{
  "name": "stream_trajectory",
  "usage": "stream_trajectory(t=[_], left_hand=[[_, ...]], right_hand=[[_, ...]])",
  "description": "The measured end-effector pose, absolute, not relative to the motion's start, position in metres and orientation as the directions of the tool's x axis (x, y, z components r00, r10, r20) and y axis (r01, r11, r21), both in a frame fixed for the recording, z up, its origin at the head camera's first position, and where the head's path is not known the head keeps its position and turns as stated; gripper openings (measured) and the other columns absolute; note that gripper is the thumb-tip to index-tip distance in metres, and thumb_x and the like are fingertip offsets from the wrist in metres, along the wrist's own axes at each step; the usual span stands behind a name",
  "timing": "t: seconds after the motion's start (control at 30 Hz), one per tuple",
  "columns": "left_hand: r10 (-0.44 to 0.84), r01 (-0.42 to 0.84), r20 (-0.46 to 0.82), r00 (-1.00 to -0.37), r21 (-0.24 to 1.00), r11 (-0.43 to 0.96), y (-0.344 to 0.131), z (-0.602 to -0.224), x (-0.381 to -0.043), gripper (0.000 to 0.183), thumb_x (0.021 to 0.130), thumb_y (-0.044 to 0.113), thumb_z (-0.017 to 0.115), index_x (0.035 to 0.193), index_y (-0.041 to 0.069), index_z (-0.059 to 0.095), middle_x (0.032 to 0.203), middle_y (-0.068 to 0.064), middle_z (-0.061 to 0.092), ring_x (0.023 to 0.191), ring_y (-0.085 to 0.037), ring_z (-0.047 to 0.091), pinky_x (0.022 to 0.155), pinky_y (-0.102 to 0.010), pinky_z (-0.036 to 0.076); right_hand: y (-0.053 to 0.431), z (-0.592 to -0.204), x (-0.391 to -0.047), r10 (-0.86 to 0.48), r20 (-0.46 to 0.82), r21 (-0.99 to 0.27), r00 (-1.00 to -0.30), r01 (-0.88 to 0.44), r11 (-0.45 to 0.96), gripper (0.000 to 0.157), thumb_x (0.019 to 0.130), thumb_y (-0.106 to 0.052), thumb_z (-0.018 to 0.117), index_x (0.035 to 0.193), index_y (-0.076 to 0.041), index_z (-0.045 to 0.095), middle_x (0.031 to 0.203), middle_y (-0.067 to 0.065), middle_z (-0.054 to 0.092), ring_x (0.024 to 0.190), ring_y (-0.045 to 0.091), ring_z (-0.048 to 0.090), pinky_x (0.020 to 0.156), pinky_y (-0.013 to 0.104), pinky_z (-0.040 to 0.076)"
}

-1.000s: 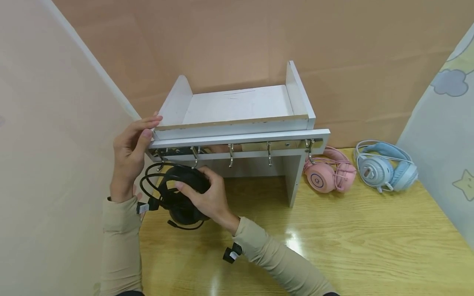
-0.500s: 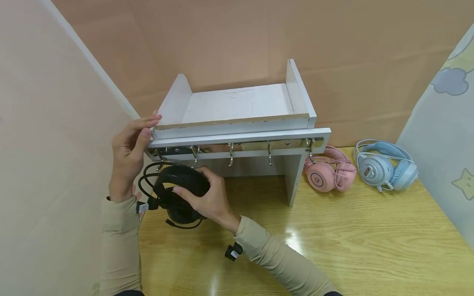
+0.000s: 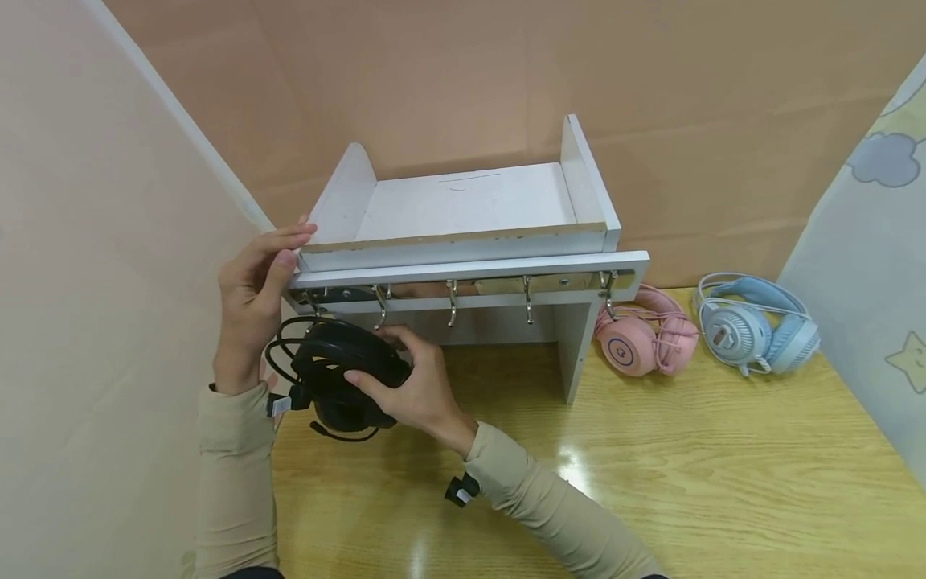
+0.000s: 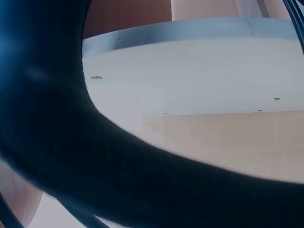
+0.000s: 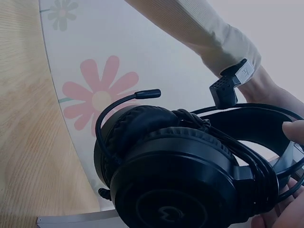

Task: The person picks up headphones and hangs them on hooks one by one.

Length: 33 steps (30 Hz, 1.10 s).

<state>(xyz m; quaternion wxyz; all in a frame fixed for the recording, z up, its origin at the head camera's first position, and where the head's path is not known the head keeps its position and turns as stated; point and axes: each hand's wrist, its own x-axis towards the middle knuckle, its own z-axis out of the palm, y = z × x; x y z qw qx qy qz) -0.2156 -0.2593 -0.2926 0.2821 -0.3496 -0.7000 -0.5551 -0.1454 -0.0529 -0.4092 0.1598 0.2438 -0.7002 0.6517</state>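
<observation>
Here at the white hook shelf (image 3: pixel 463 268), the right hand (image 3: pixel 415 382) grips a black headset (image 3: pixel 350 344) by its headband, just below the shelf's left end and near its leftmost hook (image 3: pixel 311 304); whether the two touch, I can't tell. The left hand (image 3: pixel 249 297) is clasped on the shelf's left corner, thumb at the front, fingers over the side panel. On to the markings: the headset's ear cup (image 5: pixel 166 190) shows a curled logo inside a ring, while the white label (image 5: pixel 244 72) on the left wrist camera is too small to read. Right of the shelf sit pink headphones (image 3: pixel 625 346) with a dark ringed emblem, then blue headphones (image 3: pixel 734 334) farther right. The shelf's open top tray (image 3: pixel 463 205) has thin dark lines across its floor.
</observation>
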Motion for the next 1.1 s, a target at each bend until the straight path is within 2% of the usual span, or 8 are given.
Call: stream_trajectory(t=[0.13,0.3,0.37,0.47,0.57,0.77,1.1], left_hand=[[0.170,0.798,0.780,-0.603,0.588,0.132,-0.259,-0.293,-0.216,0.023,0.104,-0.004,0.056,0.117,-0.017,0.070,0.129,-0.008,0.078,0.136,-0.025,0.066,0.124,-0.036,0.046],[0.166,0.796,0.778,-0.605,0.588,0.146,-0.260,-0.295,-0.214,0.023,0.103,-0.004,0.058,0.117,-0.017,0.070,0.130,-0.008,0.077,0.136,-0.026,0.066,0.122,-0.034,0.048],[0.165,0.798,0.781,-0.602,0.583,0.152,-0.260,-0.295,-0.213,0.022,0.102,-0.004,0.059,0.117,-0.017,0.070,0.130,-0.008,0.077,0.136,-0.026,0.066,0.119,-0.032,0.050],[0.165,0.800,0.783,-0.600,0.580,0.156,-0.260,-0.295,-0.213,0.022,0.101,-0.005,0.060,0.117,-0.017,0.070,0.131,-0.009,0.077,0.136,-0.026,0.066,0.117,-0.030,0.052],[0.167,0.799,0.782,-0.601,0.580,0.161,-0.260,-0.294,-0.214,0.022,0.101,-0.005,0.061,0.118,-0.017,0.070,0.131,-0.010,0.076,0.135,-0.027,0.067,0.116,-0.029,0.053],[0.171,0.797,0.779,-0.604,0.581,0.168,-0.258,-0.292,-0.215,0.022,0.101,-0.006,0.061,0.118,-0.016,0.070,0.131,-0.010,0.077,0.135,-0.027,0.067,0.117,-0.030,0.052],[0.172,0.802,0.783,-0.597,0.576,0.160,-0.257,-0.292,-0.216,0.022,0.101,-0.006,0.061,0.118,-0.017,0.070,0.130,-0.009,0.077,0.135,-0.027,0.066,0.119,-0.033,0.050]], right_hand=[[-0.052,-0.411,-0.145,-0.136,0.549,-0.830,-0.824,-0.557,0.027,0.052,0.084,-0.024,0.089,0.130,-0.010,0.069,0.117,0.003,0.076,0.108,0.012,0.070,0.093,0.028,0.060],[-0.050,-0.416,-0.142,-0.134,0.559,-0.821,-0.818,-0.569,0.044,0.052,0.084,-0.024,0.089,0.131,-0.012,0.069,0.116,0.001,0.076,0.104,0.012,0.070,0.080,0.030,0.060],[-0.047,-0.416,-0.141,-0.134,0.561,-0.819,-0.817,-0.571,0.049,0.052,0.084,-0.025,0.089,0.131,-0.013,0.069,0.115,0.000,0.076,0.103,0.012,0.069,0.081,0.034,0.061],[-0.042,-0.418,-0.140,-0.134,0.570,-0.812,-0.810,-0.581,0.055,0.052,0.084,-0.024,0.089,0.131,-0.014,0.069,0.116,0.000,0.076,0.104,0.014,0.068,0.093,0.038,0.059],[-0.035,-0.419,-0.140,-0.126,0.594,-0.794,-0.795,-0.604,0.070,0.052,0.084,-0.023,0.089,0.131,-0.012,0.069,0.116,0.001,0.076,0.105,0.017,0.069,0.099,0.038,0.057],[-0.021,-0.422,-0.137,-0.104,0.647,-0.750,-0.756,-0.655,0.092,0.056,0.083,-0.019,0.090,0.134,-0.010,0.068,0.119,0.007,0.077,0.108,0.027,0.071,0.099,0.036,0.058],[-0.001,-0.422,-0.125,-0.086,0.680,-0.723,-0.728,-0.686,0.086,0.058,0.081,-0.015,0.091,0.134,-0.010,0.068,0.122,0.007,0.075,0.109,0.022,0.070,0.098,0.038,0.059]])
